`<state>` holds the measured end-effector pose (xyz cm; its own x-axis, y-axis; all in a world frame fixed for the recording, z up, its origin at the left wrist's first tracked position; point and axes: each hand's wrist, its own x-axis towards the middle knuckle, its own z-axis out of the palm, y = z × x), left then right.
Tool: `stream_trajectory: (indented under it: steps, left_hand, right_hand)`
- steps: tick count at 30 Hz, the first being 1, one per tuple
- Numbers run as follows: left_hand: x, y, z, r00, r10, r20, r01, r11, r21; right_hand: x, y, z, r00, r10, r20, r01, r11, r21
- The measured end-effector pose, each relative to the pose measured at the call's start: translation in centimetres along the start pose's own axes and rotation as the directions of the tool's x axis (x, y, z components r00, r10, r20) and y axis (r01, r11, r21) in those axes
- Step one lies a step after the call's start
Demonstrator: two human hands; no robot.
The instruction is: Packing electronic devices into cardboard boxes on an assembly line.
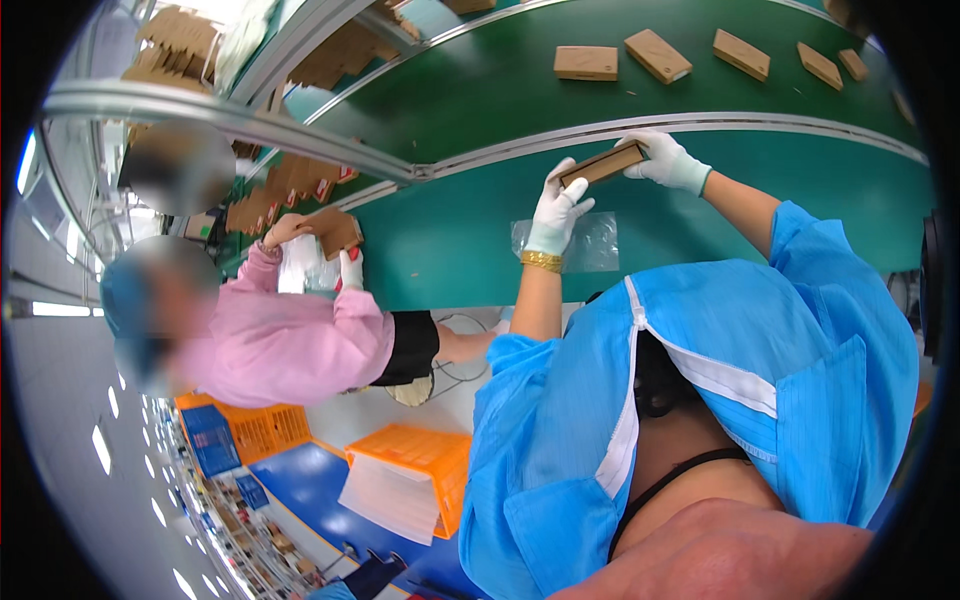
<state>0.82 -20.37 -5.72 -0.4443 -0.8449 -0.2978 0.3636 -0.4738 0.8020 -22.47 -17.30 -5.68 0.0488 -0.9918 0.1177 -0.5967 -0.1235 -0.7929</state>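
A small brown cardboard box (604, 166) is held up, tilted, above the green worktop (450, 230). My white-gloved left hand (558, 207), with a gold bracelet at the wrist, grips its left end between thumb and fingers. Around the right end close the fingers of my right hand (665, 163), also in a white glove. The side of the box toward me shows a dark edge; I cannot tell whether it is open. Below the hands, a clear plastic bag (597, 243) lies flat on the worktop, partly behind my left wrist.
Beyond a metal rail (740, 122), several brown boxes lie spaced along a green belt (480, 90). At left, a co-worker in a pink top (290, 345) handles an unfolded brown carton (335, 230). An orange crate (425, 462) stands on the floor behind, and metal frame bars cross the upper left.
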Motion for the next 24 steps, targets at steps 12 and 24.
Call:
stream_trajectory:
  steps: [12, 24]
  left_hand:
    - [5.6, -5.3, 1.2, 0.951, -0.012, -0.309, 0.091, 0.965, 0.245]
    - [5.8, -5.3, 1.5, 0.952, 0.008, -0.305, 0.091, 0.946, 0.310]
  right_hand:
    - [3.5, 0.0, -5.5, 0.881, 0.393, 0.263, -0.365, 0.919, -0.151]
    - [-0.3, 2.0, -1.9, 0.996, 0.033, 0.080, 0.020, 0.818, -0.575]
